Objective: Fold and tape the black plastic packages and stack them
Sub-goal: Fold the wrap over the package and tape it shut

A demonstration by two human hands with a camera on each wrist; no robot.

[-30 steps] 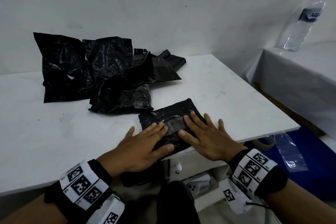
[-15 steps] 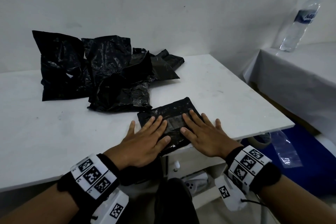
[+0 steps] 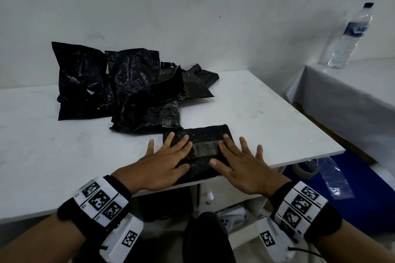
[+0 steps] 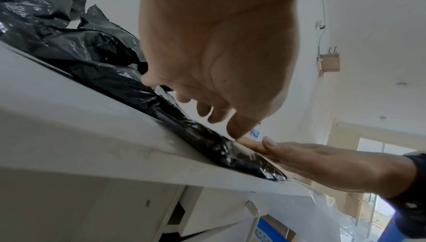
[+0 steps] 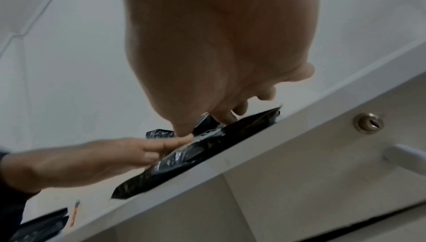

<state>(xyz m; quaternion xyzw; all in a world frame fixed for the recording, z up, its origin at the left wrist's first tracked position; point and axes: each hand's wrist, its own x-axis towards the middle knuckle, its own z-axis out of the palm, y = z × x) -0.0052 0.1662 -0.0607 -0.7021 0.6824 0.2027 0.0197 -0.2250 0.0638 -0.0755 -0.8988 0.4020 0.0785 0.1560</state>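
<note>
A folded black plastic package (image 3: pixel 203 134) lies flat at the near edge of the white table (image 3: pixel 267 117), with a strip of clear tape (image 3: pixel 206 148) across its top. My left hand (image 3: pixel 168 156) lies flat on its left half, fingers straight and spread. My right hand (image 3: pixel 237 156) presses flat on its right half, fingers straight too. The left wrist view shows the package (image 4: pixel 207 136) under both palms, as does the right wrist view of the package (image 5: pixel 219 142). A heap of loose black packages (image 3: pixel 119 89) sits behind, at the back left of the table.
A clear water bottle (image 3: pixel 352 36) stands on a second white-covered table (image 3: pixel 352 96) to the right. Below the table's right corner are a tape roll (image 3: pixel 304 170) and clear plastic sheet (image 3: pixel 333 177) over a blue surface. A drawer unit (image 5: pixel 345 154) sits beneath the table.
Both hands have slid apart along the taped package, the left one leftward and the right one rightward, uncovering the tape strip between them.
</note>
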